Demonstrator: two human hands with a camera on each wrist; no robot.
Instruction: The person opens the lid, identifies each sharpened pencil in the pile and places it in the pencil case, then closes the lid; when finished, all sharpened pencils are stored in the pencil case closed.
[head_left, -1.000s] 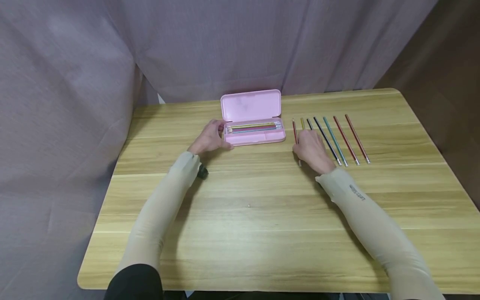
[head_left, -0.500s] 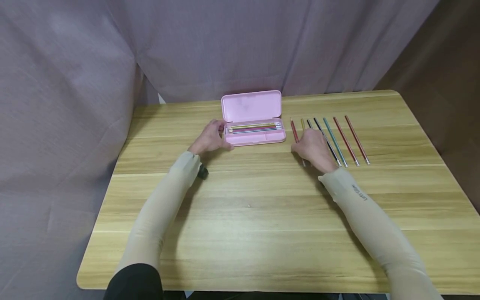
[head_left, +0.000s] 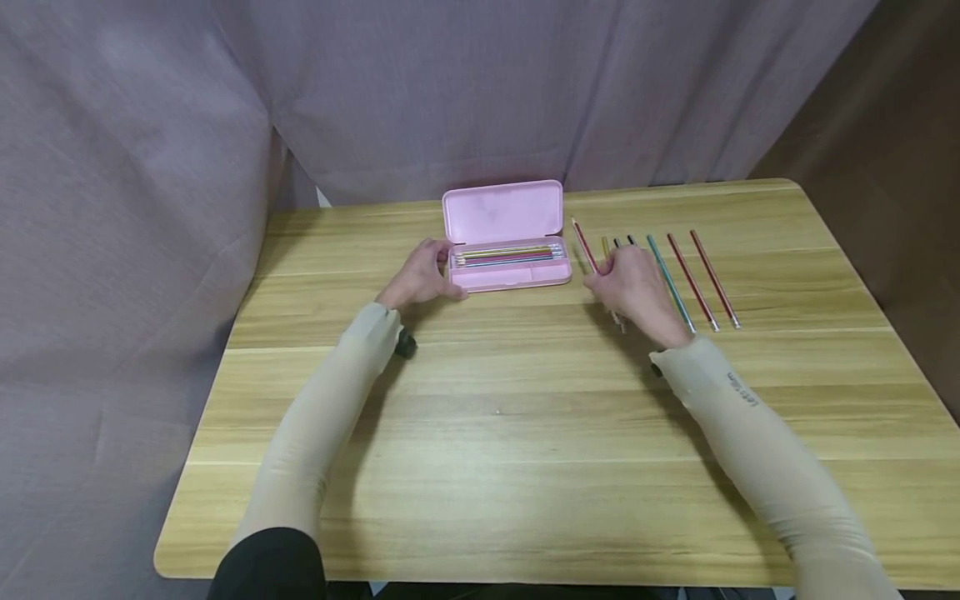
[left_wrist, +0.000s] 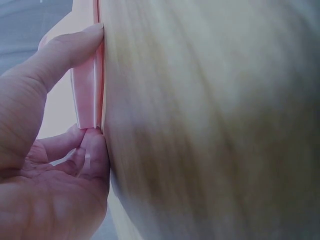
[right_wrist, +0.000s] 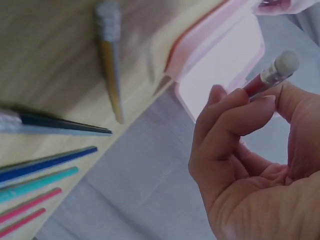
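Observation:
An open pink pencil case lies at the back middle of the wooden table, with several coloured pencils inside. My left hand grips its left end; in the left wrist view my thumb and a finger pinch the case's edge. My right hand pinches a red pencil, lifted off the table and slanting towards the case. The right wrist view shows the pencil's eraser end above my fingertips. Under and beside the hand lie yellow, black and blue pencils.
A teal pencil and two red pencils lie in a row right of my hand. The case's lid stands open towards the grey curtain. A small dark object sits by my left wrist.
My right hand has picked the red pencil up off the table, and its tip has swung up and left towards the case. My left hand has stayed on the case.

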